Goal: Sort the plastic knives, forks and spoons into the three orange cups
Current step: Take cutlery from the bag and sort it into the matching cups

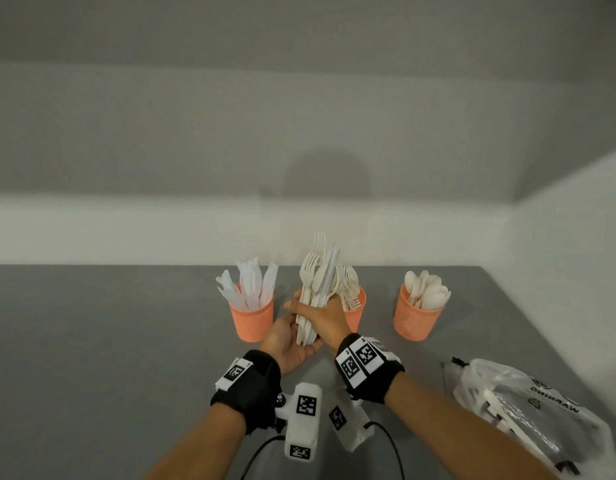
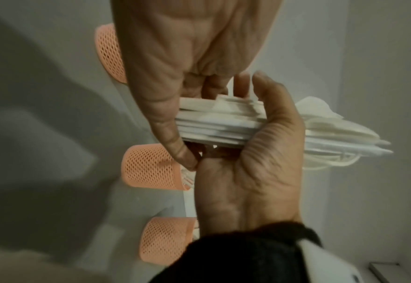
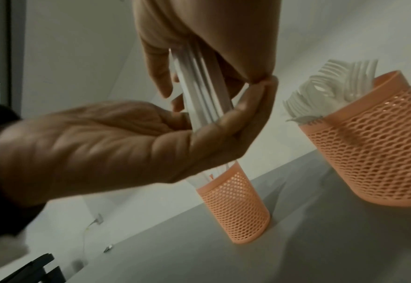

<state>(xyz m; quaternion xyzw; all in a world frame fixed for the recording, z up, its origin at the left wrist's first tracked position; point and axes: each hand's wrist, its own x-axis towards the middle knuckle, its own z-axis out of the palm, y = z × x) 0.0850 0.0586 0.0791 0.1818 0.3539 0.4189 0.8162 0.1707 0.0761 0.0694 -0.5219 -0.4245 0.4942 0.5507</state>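
Observation:
Three orange mesh cups stand in a row at the back of the grey table: the left cup holds knives, the middle cup forks, the right cup spoons. In front of the middle cup, both hands hold a mixed bundle of white cutlery upright. My right hand wraps round the middle of the bundle. My left hand lies palm up beneath, with the handle ends between its thumb and fingers. The right wrist view shows the forks cup and the knives cup behind the hands.
A clear plastic bag with more white cutlery lies at the front right of the table. White walls close the table at the back and on the right. Bare grey tabletop spreads to the left.

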